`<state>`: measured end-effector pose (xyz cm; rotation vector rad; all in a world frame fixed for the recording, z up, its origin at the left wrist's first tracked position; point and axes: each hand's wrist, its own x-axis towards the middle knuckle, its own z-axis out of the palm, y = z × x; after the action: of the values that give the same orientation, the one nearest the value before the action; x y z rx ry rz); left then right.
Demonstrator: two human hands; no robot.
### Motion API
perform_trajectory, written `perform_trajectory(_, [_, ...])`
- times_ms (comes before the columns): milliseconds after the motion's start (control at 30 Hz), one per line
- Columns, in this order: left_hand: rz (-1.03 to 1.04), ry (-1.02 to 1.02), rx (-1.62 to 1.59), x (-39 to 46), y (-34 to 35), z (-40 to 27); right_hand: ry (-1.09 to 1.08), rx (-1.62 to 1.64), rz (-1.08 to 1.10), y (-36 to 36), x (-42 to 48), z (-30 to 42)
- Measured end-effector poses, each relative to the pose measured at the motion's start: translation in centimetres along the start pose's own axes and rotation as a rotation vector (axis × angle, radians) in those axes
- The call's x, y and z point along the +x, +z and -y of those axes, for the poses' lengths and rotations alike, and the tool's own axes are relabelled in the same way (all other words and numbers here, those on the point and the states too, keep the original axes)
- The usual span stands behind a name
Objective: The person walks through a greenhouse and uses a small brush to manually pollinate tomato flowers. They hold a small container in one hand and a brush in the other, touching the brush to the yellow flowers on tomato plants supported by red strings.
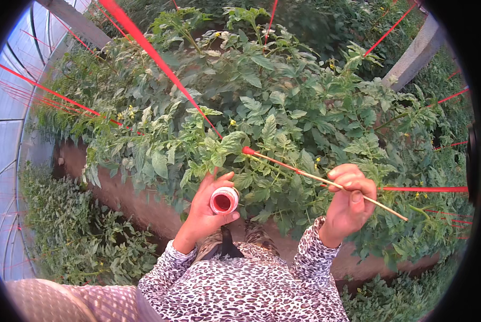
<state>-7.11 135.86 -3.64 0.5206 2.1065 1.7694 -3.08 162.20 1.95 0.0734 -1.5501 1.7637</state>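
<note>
My left hand (pixel 208 207) holds a small open bottle (pixel 224 200) upright, with dark red liquid inside and red stains on its white rim. Between the thumb and fingers of my right hand (pixel 351 201) is a thin wooden stick (pixel 325 180), slanting up to the left. Its tip, a red-soaked swab (pixel 248 150), is beside a curled leaf at the top of a tomato plant (pixel 233 141). A yellow tomato flower (pixel 232 122) shows just above that leaf. The fingertips of my left hand are close to the leaves below.
Red strings (pixel 164 66) run up from the tomato plants. Concrete posts (pixel 415 52) stand at upper right and upper left. A dirt path (pixel 159 217) passes under me between plant rows. The greenhouse's plastic film wall (pixel 0 153) curves along the left, and a woven hat brim (pixel 51 300) fills the lower left.
</note>
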Motion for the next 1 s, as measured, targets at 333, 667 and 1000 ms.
perform_trajectory(333, [0.151,0.237,0.181,-0.3,-0.8,-2.1,-0.229,-0.176,0.245,2.2,-3.0,8.0])
perform_trajectory(667, [0.134,0.152,0.072,-5.4,-5.0,-0.7,0.311,-0.154,0.363,4.3,-1.2,3.2])
perform_trajectory(1000, [-0.095,-0.001,-0.003,-8.9,-7.7,0.5,0.832,-0.380,0.796,5.3,7.2,-15.4])
